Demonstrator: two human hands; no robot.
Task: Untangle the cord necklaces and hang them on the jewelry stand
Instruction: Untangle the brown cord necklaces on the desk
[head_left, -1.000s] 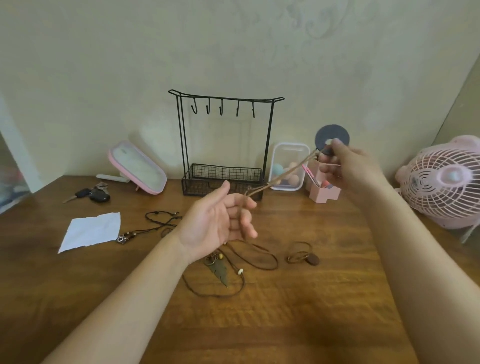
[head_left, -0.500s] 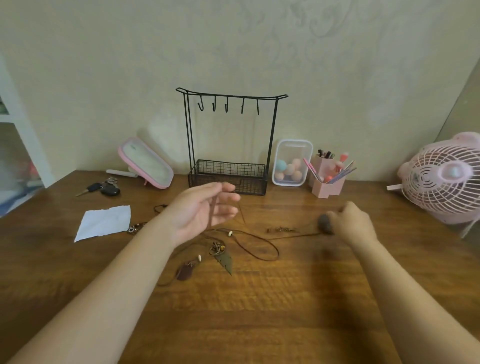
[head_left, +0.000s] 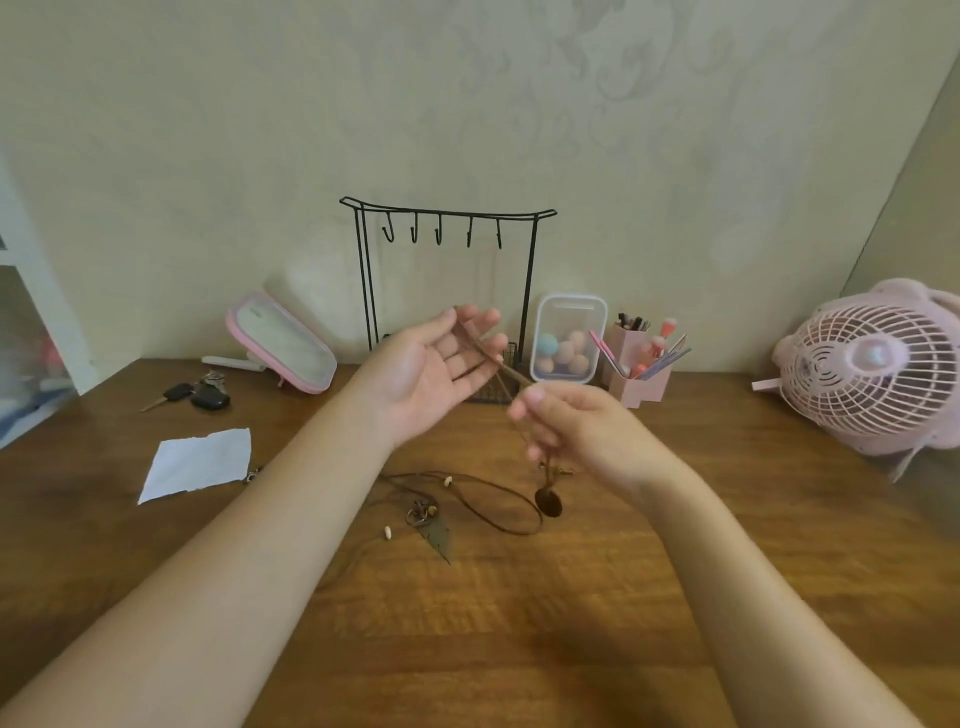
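A black wire jewelry stand (head_left: 528, 291) with several bare hooks stands against the wall. My left hand (head_left: 431, 371) is raised palm up in front of its basket, with a brown cord necklace (head_left: 485, 353) running across its spread fingers. My right hand (head_left: 571, 431) pinches the same cord lower down, and a dark oval pendant (head_left: 548, 501) dangles below it just above the table. A second cord necklace (head_left: 488, 499) with a leaf pendant (head_left: 439, 538) and pale beads lies on the wood under my hands. Part of another necklace (head_left: 253, 474) peeks out beside the paper.
On the wooden table (head_left: 519, 623): a pink mirror (head_left: 280, 343), keys (head_left: 195, 397), a white paper scrap (head_left: 200, 462), a clear box of pastel sponges (head_left: 566, 338), a pink brush holder (head_left: 641, 366) and a pink fan (head_left: 878, 364) at the right.
My right hand dropped to the table, then rose again toward my left hand, now pinching a cord with a dark pendant. My left hand lifted higher in front of the stand.
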